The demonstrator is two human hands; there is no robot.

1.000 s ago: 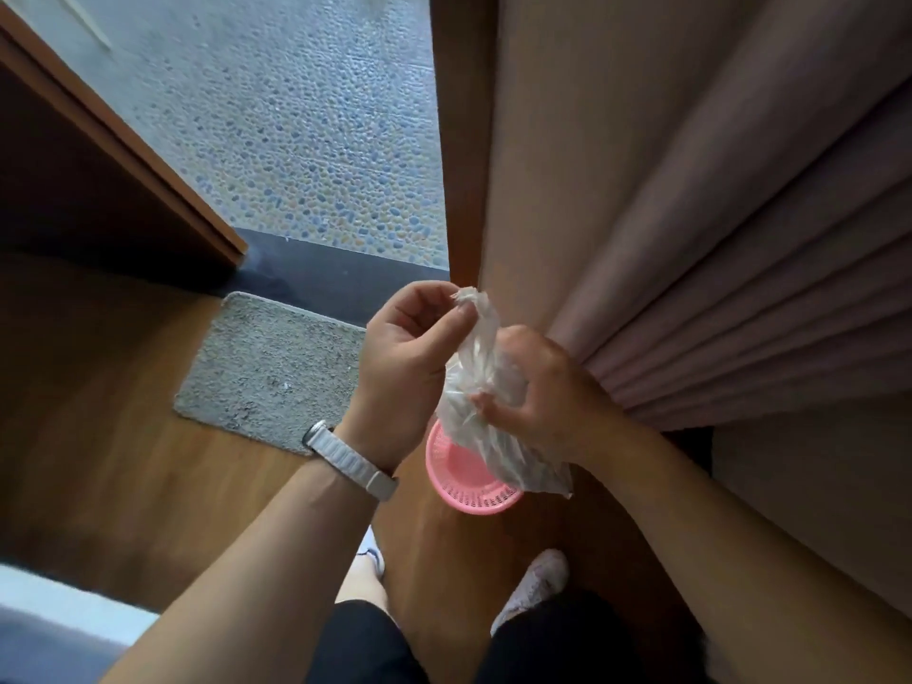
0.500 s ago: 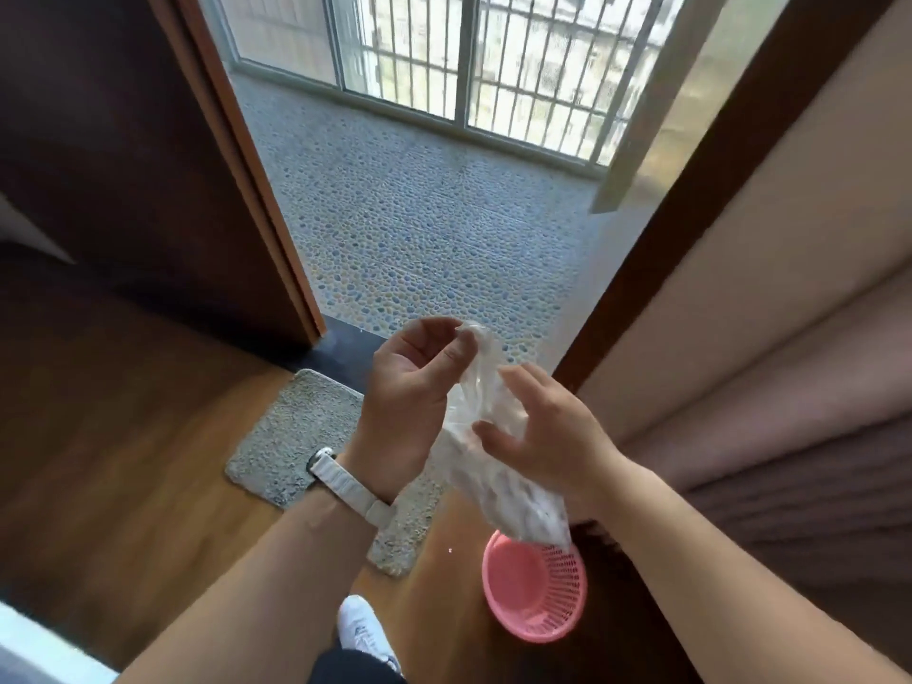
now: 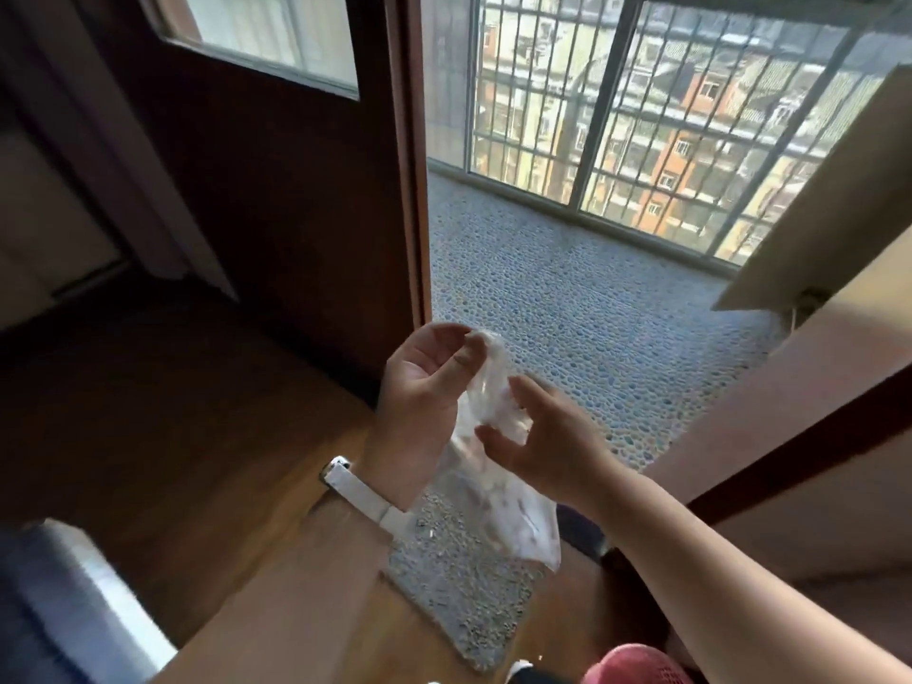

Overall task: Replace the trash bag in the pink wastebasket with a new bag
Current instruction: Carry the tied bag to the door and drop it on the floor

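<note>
A clear plastic trash bag (image 3: pixel 498 491) hangs in front of me, crumpled at the top and looser below. My left hand (image 3: pixel 419 387), with a white watch strap on its wrist, pinches the bag's top end between thumb and fingertips. My right hand (image 3: pixel 548 431) is at the bag's middle with its fingers spread and fairly straight, the thumb and fingertips touching the plastic. The pink mesh wastebasket (image 3: pixel 636 666) shows only as a rim at the bottom edge, below my right forearm.
A grey doormat (image 3: pixel 459 594) lies on the wooden floor before an open doorway. A dark wooden door (image 3: pixel 276 190) stands at the left. Beyond is a pebble-patterned balcony floor (image 3: pixel 592 308) with barred windows. A beige wall (image 3: pixel 809 427) is at the right.
My view has tilted upward, so the wastebasket slid to the bottom edge. My right hand's fingers have loosened from gripping the bag to lying spread against it. The left hand keeps its pinch.
</note>
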